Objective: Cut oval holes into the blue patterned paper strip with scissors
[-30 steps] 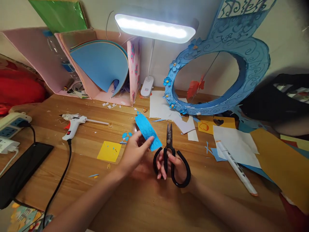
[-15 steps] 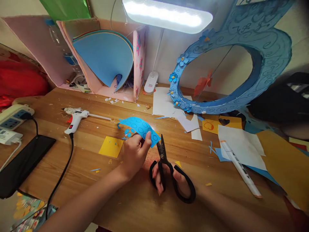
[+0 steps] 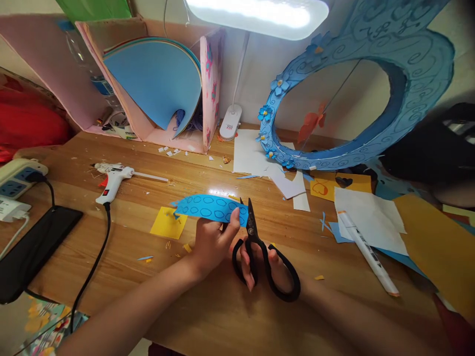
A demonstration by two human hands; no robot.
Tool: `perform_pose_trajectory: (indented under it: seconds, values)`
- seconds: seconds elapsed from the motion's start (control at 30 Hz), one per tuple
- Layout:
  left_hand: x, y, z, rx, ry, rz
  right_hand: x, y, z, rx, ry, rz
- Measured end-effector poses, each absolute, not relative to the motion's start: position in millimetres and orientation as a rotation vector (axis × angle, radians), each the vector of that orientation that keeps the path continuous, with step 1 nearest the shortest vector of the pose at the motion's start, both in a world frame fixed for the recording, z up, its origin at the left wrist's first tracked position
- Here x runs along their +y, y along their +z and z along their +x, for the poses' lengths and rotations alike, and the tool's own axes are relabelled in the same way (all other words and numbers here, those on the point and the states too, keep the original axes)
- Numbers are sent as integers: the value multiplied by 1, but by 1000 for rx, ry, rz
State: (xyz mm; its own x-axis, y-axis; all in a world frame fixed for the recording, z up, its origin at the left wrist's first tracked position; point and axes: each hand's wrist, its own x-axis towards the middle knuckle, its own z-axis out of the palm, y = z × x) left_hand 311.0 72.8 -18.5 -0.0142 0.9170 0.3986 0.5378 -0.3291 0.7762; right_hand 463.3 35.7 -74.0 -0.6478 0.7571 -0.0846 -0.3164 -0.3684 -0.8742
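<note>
Blue paper strip (image 3: 206,207), thin and gently bowed, is hovering front/centre over the wood-grain desk (image 3: 222,319). L hand (image 3: 215,244) is pinching it, thumb on the face, fingers curling behind. R hand (image 3: 280,272) is part-spread, threading the black loop handles of the scissors (image 3: 251,231); their dark metal blades are standing apart w/ the strip's R end apparently sitting b/w them. Progress, by est.: oval outlines are already running in rows along the strip, most looking uncut, so the bulk is prob. remaining; L end is looking ragged. Square yellow paper (image 3: 163,227) is lying L of the L hand, partly behind the strip. Farther L, a smooth white plastic glue gun (image 3: 115,184) is resting; on the R, a slim white marker (image 3: 367,254) is lying partly on a crinkled white sheet (image 3: 374,212). At the back, a swirl-patterned blue ring (image 3: 426,94) is standing, layered flowers (image 3: 280,84) already lining its L side, visible R side showing swirls only; a desk lamp (image 3: 256,15) is glowing above.
</note>
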Motion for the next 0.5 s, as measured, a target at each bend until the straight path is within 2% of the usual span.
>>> perform_pose_trajectory:
  seconds: [0.5]
  values:
    - [79,-14,309,1558,1249,1598,38,-69,461,-1166,2044,-625]
